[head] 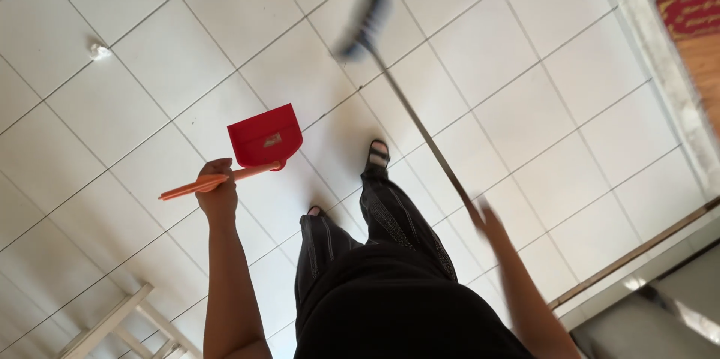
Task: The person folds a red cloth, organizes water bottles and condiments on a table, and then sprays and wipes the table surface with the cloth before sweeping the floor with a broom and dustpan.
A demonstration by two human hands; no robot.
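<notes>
Bright, even daylight off the white floor tiles; the broom and right hand smear with motion blur (dustpan stays sharp), shadows soft.

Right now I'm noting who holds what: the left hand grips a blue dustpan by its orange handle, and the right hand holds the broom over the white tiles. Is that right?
Not quite: the dustpan is red, not blue, as the head view shows. The rest stands: the left hand grips it by its orange handle, and the right hand holds the broom over the white tiles.
</notes>
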